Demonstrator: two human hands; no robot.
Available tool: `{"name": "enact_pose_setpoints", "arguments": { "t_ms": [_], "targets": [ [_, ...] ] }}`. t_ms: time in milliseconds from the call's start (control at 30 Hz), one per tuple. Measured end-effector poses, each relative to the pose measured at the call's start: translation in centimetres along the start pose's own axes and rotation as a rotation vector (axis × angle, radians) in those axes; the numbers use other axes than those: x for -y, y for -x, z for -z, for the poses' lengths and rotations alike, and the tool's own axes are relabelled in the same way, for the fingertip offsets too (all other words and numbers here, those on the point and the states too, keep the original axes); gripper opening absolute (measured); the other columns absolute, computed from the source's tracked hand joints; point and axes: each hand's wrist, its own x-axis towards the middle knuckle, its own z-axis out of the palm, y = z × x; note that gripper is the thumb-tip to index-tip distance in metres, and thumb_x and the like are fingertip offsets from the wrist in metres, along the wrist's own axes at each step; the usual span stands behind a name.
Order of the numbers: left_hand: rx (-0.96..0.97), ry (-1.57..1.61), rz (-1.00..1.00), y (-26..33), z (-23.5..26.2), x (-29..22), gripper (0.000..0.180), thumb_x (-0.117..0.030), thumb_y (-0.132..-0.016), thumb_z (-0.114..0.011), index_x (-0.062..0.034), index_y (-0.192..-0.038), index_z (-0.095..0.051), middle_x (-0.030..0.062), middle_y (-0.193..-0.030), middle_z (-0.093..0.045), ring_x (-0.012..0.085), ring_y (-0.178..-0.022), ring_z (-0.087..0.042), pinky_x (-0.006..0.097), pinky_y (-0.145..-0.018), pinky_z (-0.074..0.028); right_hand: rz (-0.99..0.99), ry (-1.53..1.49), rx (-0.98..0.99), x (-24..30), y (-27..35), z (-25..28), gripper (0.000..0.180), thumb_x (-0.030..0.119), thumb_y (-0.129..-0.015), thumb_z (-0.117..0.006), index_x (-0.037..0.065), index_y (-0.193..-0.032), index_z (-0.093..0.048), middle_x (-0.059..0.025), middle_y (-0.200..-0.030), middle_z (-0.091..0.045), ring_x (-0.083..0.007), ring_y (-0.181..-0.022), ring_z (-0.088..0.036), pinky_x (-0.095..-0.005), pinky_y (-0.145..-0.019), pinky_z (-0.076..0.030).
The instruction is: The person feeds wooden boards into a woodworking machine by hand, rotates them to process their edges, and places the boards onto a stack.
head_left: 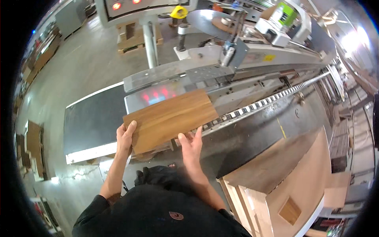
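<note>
A brown wood-grain board (170, 119) is in both my hands, tilted over the front of a long grey machine (272, 65). My left hand (126, 134) grips the board's left end, thumb on top and fingers hidden beneath. At the near edge, right of the middle, my right hand (191, 145) holds the board with its thumb up against the edge and a finger reaching under it. The board covers part of the machine's bed and of its segmented feed track (252, 106). Red lights reflect off a shiny metal plate (136, 103) just behind the board.
A dark flat table (92, 122) extends left of the machine. A control panel (152, 8) stands on a post beyond it. At my right is a large pale wooden panel stack (304, 173) with a small brown wood piece (290, 210) on it. A pallet (136, 37) lies on the far floor.
</note>
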Motion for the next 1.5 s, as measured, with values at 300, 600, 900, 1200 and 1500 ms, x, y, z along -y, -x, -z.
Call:
{"name": "enact_pose_setpoints", "arguments": {
  "t_ms": [300,600,900,1200,1500],
  "targets": [
    [-0.188,-0.472,-0.123,-9.3,3.7,2.8,0.052,-0.045,-0.090,-0.064,0.0068,-0.093,-0.069,0.0156,-0.082,-0.071,0.0208,-0.073,-0.065,0.034,-0.069,-0.050,-0.059,0.307,0.054,-3.8,-7.0,-3.1,0.086,0.003,-0.087,-0.066,-0.012,-0.149,-0.008,-0.0117,-0.098,-0.062,-0.0164,-0.081,-0.063,-0.0279,-0.073,-0.054],
    [-0.280,-1.120,-0.228,-15.5,5.4,1.3,0.061,-0.058,-0.088,-0.060,0.0021,-0.081,-0.071,0.0245,-0.076,-0.068,0.0423,-0.073,-0.067,0.047,-0.066,-0.052,0.033,0.693,0.099,-6.6,-10.3,-6.3,0.099,0.008,-0.083,-0.072,-0.019,-0.146,-0.001,-0.0141,-0.099,-0.063,-0.0184,-0.080,-0.058,-0.0305,-0.075,-0.051],
    [-0.175,-0.764,-0.467,-11.3,2.7,2.5,0.052,-0.023,-0.084,-0.073,0.0037,-0.126,-0.060,0.0194,-0.113,-0.069,0.0297,-0.105,-0.067,0.037,-0.092,-0.051,0.344,1.019,0.004,-10.0,-11.3,-4.1,0.111,0.026,-0.083,-0.076,-0.022,-0.143,0.004,-0.0418,-0.134,-0.042,-0.0443,-0.126,-0.049,-0.0405,-0.108,-0.039],
    [-0.073,-0.896,-0.593,-7.5,4.5,6.0,0.068,-0.022,-0.078,-0.076,-0.0026,-0.139,-0.052,0.0217,-0.148,-0.044,0.0374,-0.135,-0.042,0.045,-0.110,-0.037,0.349,1.050,-0.057,-10.1,-11.0,-4.8,0.117,0.029,-0.079,-0.079,-0.023,-0.141,0.005,-0.0231,-0.093,-0.062,-0.0369,-0.086,-0.065,-0.0408,-0.075,-0.053],
    [-0.101,-0.889,-0.598,-7.6,4.8,5.5,0.061,-0.016,-0.078,-0.076,0.0014,-0.133,-0.057,0.0249,-0.143,-0.048,0.0380,-0.132,-0.046,0.045,-0.108,-0.039,0.311,1.079,-0.020,-10.4,-11.1,-5.2,0.118,0.030,-0.080,-0.078,-0.023,-0.141,0.008,-0.0241,-0.092,-0.063,-0.0381,-0.085,-0.064,-0.0416,-0.075,-0.053]
  ]
}}
